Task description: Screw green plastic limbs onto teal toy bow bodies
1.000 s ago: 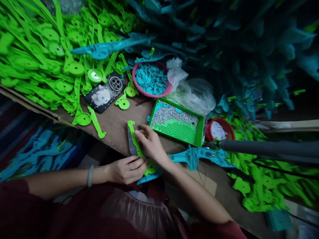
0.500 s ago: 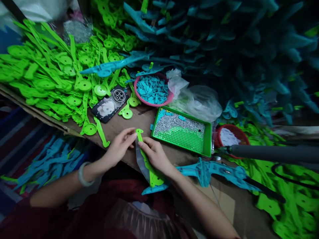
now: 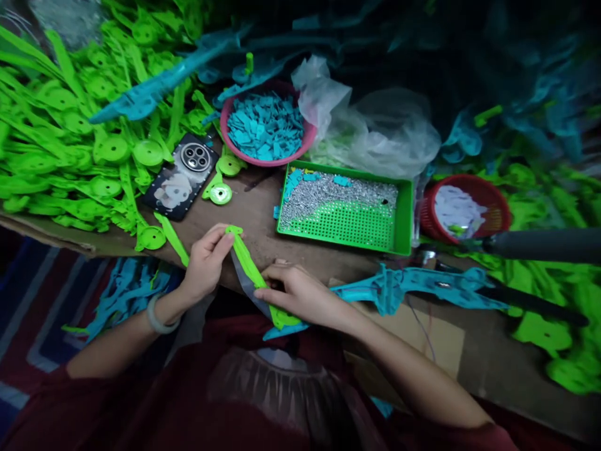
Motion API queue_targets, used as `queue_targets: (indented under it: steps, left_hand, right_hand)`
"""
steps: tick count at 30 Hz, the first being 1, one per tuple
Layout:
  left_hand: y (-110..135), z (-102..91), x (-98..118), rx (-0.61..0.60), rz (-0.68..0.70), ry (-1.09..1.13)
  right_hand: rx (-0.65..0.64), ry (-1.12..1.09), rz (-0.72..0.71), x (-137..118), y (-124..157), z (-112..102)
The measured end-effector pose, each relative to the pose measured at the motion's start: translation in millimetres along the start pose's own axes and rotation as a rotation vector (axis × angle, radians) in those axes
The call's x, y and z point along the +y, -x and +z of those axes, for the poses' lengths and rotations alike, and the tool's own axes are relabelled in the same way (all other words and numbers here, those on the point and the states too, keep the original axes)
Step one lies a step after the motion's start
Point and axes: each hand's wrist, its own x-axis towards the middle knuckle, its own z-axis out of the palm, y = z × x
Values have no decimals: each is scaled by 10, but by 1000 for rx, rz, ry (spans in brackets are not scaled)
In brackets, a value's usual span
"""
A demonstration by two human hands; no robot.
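Note:
A long green plastic part [image 3: 247, 259] lies slantwise between my two hands, close to my body at the table's front edge. My left hand [image 3: 206, 260] pinches its narrow upper end between thumb and fingers. Further down, my right hand [image 3: 295, 288] is closed round the wider lower end and hides some of it. Along the part's left side hangs a translucent strip [image 3: 245, 280]. A blue plastic piece [image 3: 282, 331] shows beneath the lower end; I cannot tell whether it is joined to the green part.
Small screws partly fill a green tray [image 3: 342, 235]. Behind it stand a pink bowl [image 3: 307, 141] of blue pieces and a clear plastic bag [image 3: 389, 138]. A phone [image 3: 181, 178] lies beside the green heap [image 3: 61, 150]. Rightward are a red basket [image 3: 498, 210] and blue assembly [image 3: 399, 288].
The camera view has shifted. My right hand has slid from the upper part of the green piece toward its lower end; my left hand stays at the tip.

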Motion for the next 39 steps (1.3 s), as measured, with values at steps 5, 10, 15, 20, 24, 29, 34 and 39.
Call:
queue_targets:
  steps: [5, 10, 15, 20, 24, 29, 34, 39]
  left_hand:
    - [36, -31, 65, -145, -126, 141]
    - [138, -154, 214, -491, -223, -21]
    - [172, -197, 200, -501, -170, 39]
    - [164, -200, 159, -503, -175, 23]
    - [156, -207, 165, -465, -197, -12]
    - [107, -217, 278, -638, -115, -65]
    - [178, -137, 281, -682, -156, -106]
    - [233, -90, 253, -618, -272, -105]
  right_hand:
    - [-23, 55, -77, 26, -23, 42]
    - [-64, 103, -98, -26, 4, 38]
    - [-120, 280, -22, -111, 113, 24]
    - [-125, 268, -47, -85, 131, 10]
    - [-123, 232, -77, -56, 106, 2]
    - [-125, 241, -81, -69, 95, 3]
    - [-183, 261, -56, -101, 110, -28]
    - [-183, 286, -32, -105, 143, -73]
